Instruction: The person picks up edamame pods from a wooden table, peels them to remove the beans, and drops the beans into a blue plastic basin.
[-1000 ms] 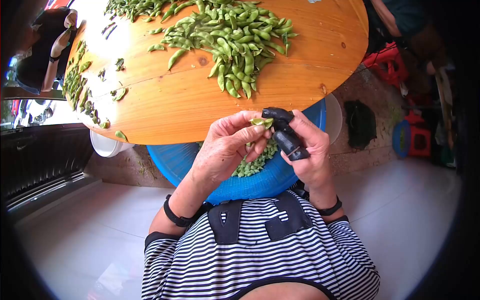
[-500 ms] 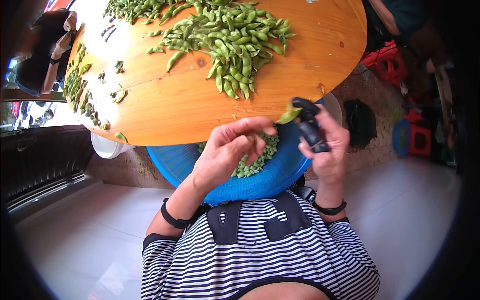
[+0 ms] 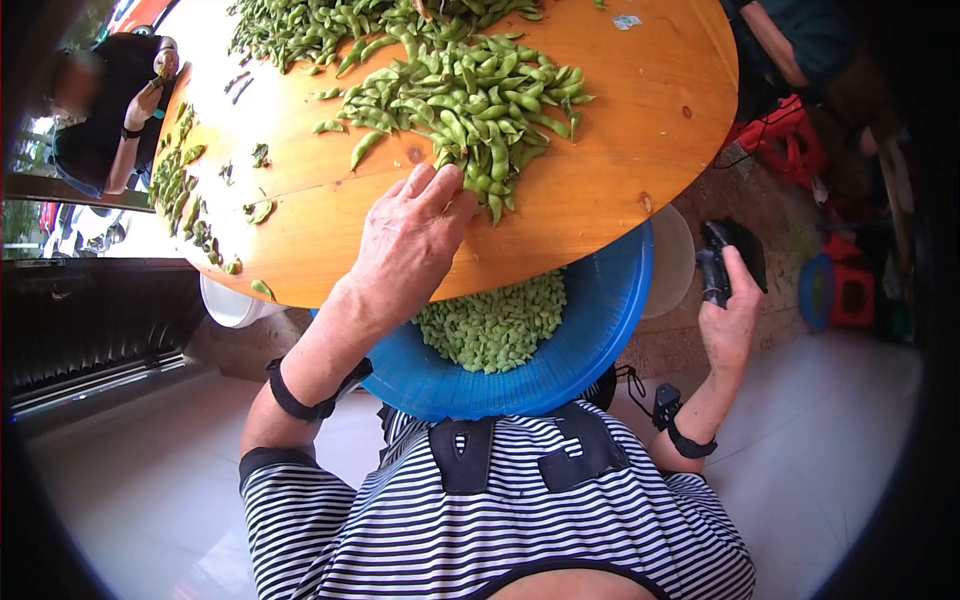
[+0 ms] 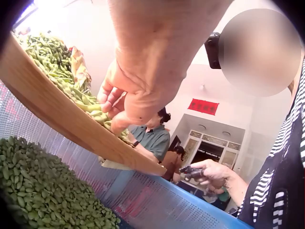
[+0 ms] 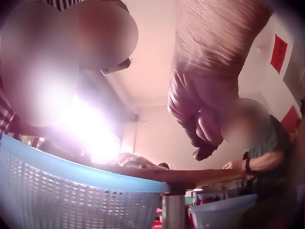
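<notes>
My left hand [image 3: 405,235] reaches over the wooden table [image 3: 590,185] to the near edge of a heap of green soybean pods [image 3: 510,100]. In the left wrist view its thumb and fingers close around a pod [image 4: 97,115] at the heap's edge. Away to the right, beyond the basket, is my right hand [image 3: 730,325], with black covers [image 3: 715,275] on its fingers and no pod visible in it. A blue plastic basket [image 3: 625,310] sits at my lap, partly under the table edge, with many shelled green beans [image 3: 490,325] inside.
More pods [image 3: 300,35] lie at the table's far side, with scattered pods [image 3: 180,190] along its left edge. A white bucket [image 3: 235,300] stands below on the left. Red stools [image 3: 790,145] are at the right, and other people [image 3: 105,120] sit around the table.
My left hand has moved from above the basket forward to the pod heap. My right hand has swung out to the right, and the pod it held is gone from view.
</notes>
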Available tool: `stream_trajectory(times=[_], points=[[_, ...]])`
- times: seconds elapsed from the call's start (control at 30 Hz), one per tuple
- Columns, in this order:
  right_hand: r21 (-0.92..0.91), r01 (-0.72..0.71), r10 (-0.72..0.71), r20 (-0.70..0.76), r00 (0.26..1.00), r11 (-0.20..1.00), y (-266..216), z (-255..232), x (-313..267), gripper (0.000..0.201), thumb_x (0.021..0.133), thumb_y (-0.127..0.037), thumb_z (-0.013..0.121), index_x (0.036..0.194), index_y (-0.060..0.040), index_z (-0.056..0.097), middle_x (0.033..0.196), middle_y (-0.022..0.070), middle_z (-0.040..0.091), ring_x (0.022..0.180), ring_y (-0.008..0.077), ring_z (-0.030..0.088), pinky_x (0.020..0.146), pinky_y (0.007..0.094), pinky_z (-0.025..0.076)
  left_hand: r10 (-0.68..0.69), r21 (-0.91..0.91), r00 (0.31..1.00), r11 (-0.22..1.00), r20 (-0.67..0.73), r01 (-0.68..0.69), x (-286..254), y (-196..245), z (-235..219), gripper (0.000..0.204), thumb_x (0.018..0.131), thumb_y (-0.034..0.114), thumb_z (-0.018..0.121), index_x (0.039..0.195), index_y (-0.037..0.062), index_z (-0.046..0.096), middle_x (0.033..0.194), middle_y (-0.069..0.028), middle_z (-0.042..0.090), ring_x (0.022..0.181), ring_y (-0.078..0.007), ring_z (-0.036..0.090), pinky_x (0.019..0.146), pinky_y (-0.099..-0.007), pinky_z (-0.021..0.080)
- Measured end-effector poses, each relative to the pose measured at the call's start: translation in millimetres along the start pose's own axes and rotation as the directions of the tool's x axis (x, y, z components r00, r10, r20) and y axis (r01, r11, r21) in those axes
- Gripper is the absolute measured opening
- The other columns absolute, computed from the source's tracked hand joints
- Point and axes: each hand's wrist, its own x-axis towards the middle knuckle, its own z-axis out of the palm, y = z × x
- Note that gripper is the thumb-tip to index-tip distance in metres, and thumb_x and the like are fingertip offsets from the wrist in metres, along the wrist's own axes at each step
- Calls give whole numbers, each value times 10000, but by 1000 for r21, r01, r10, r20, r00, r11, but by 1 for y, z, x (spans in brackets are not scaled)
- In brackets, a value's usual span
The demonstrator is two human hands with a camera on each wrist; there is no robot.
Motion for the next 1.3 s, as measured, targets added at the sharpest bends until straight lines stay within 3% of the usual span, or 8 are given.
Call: stream_trajectory(times=[0.17,0.3,0.37,0.5,0.8,0.9,1.1,1.3], points=[[400,130,-202,144,969,907,-42,30,3,305,695,92,487,979,33,581,808,151,597,719,234,591,694,294,465,-120,-287,992,953,-46,102,-6,4,-3,184,739,-36,651,904,31,603,918,-89,572,833,-249,581,691,-326,489],[606,-36,-207,327,922,795,-74,58,-1,293,708,88,480,970,26,595,778,108,579,687,153,542,639,257,439,-317,-476,948,833,6,281,-10,22,-6,119,813,1,672,910,22,606,861,-32,614,735,-139,577,615,-243,457],[711,-363,-104,521,847,602,-86,63,-3,395,730,61,513,1109,11,614,772,-5,548,655,41,470,581,199,392,-471,-888,827,169,308,427,-12,31,-3,80,859,44,675,913,26,619,774,14,609,638,-58,523,554,-186,408],[773,-436,-206,571,795,461,-88,70,-6,436,733,61,527,1162,21,595,737,-53,496,619,13,427,542,182,368,-453,-902,781,-194,430,385,-15,47,7,81,883,80,669,921,25,624,695,63,545,591,-13,457,503,-173,355],[801,-527,-208,588,782,284,-87,74,-11,393,780,100,460,1144,45,597,650,-36,448,536,28,390,452,199,323,-604,-921,778,180,174,345,-19,69,21,86,879,43,661,905,-24,615,721,6,598,618,-36,516,550,-184,430],[804,-548,-259,593,762,231,-84,72,-5,387,788,85,433,1132,48,606,631,-35,444,514,27,362,441,192,301,-577,-941,779,52,244,333,-23,66,17,73,885,45,653,909,-11,612,715,1,594,595,-43,511,526,-188,419],[717,-695,-377,659,651,53,-70,74,-3,422,753,-13,397,1109,88,600,624,-35,453,491,24,324,425,182,262,-281,-740,778,-592,562,320,-29,56,14,68,904,99,634,899,39,602,721,-25,612,523,-50,464,444,-182,324],[729,-673,-338,668,663,120,-76,67,-5,370,757,36,449,1089,56,612,642,-24,461,506,33,352,443,187,286,-223,-691,803,-661,553,293,-33,56,21,84,896,104,645,922,40,597,784,-36,624,571,-47,488,450,-182,339]])
